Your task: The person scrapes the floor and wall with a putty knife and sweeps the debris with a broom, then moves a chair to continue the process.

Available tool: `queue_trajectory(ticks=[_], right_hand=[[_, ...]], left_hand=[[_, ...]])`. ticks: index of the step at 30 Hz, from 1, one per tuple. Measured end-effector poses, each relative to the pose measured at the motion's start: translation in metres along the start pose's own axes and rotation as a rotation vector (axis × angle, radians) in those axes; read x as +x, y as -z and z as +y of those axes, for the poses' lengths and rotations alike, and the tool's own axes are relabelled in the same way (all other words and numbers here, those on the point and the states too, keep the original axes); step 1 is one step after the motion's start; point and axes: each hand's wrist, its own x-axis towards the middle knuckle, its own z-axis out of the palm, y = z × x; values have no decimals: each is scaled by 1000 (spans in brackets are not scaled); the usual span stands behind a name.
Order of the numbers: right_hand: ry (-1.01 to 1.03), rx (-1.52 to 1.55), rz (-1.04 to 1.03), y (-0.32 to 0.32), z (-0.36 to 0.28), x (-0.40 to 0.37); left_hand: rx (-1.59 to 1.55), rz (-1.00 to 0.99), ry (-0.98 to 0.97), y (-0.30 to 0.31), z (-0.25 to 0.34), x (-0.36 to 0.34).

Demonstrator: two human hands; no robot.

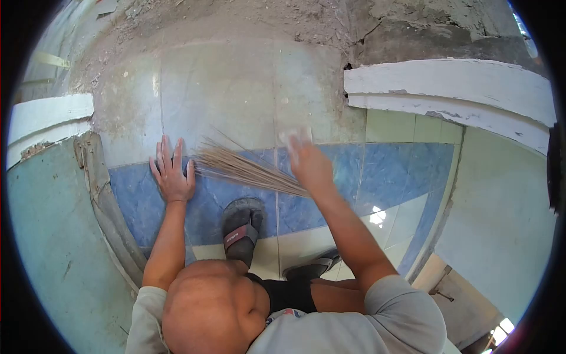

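Observation:
My left hand (173,173) lies flat on the floor with its fingers spread, across the edge between the pale and blue tiles. My right hand (310,165) is over the same edge farther right, its fingers smeared by motion. They look closed around something whitish (302,134) that is too blurred to name. Between my hands a stick broom (250,171), a bundle of thin tan sticks, rests on the blue tiles (330,171). One end of it reaches towards my left fingers; the other runs to my right forearm, which hides what lies beyond.
Dusty pale tiles (218,94) stretch ahead, with loose dirt (194,23) at the far side. White door-frame pieces (448,88) jut in from the right and left. My sandalled foot (242,224) stands on the blue tiles. Pale walls (501,200) rise at both sides.

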Motion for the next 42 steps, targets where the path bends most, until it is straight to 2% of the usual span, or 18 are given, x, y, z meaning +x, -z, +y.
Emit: queue_trajectory(ticks=[2,4,5,8,10,11,15,20,22,24,26,29,31,33,35,36,39,42], right_hand=[[21,1,117,17,-11,56],[-183,25,-170,57,-24,104],[-188,17,-179,63,-20,108],[-162,35,-170,68,-3,93],[203,95,136,28,20,47],[216,87,123,13,22,27],[60,151,16,4,11,-20],[-70,95,-122,23,-14,-10],[21,10,-4,18,-15,20],[-74,79,110,33,-28,72],[-103,30,28,59,-31,131],[-132,13,56,77,-35,159],[-51,3,-49,64,-24,130],[113,-30,80,16,-9,72],[-41,39,-120,15,-25,16],[-36,36,-125,13,-25,16],[-12,71,21,6,-25,27],[-36,107,158,20,-18,90]], left_hand=[[1,2,-2,-1,0,0],[9,9,-4,-1,-1,5],[13,6,-2,-1,1,-1],[26,7,1,-2,0,-2],[25,23,6,-2,-2,4],[24,4,4,-2,-2,-3],[-11,23,2,-1,-1,-3],[-7,20,7,-1,0,-2],[-11,16,10,0,0,-1],[-11,7,7,0,0,-4],[-7,14,4,-1,0,-2],[-15,42,-10,-3,-1,-3],[-20,30,-3,0,-1,-3],[-31,27,18,2,1,0],[-15,3,16,4,2,-1],[-16,1,24,3,3,-3],[-6,1,1,4,0,-4],[-23,34,8,2,1,2]])
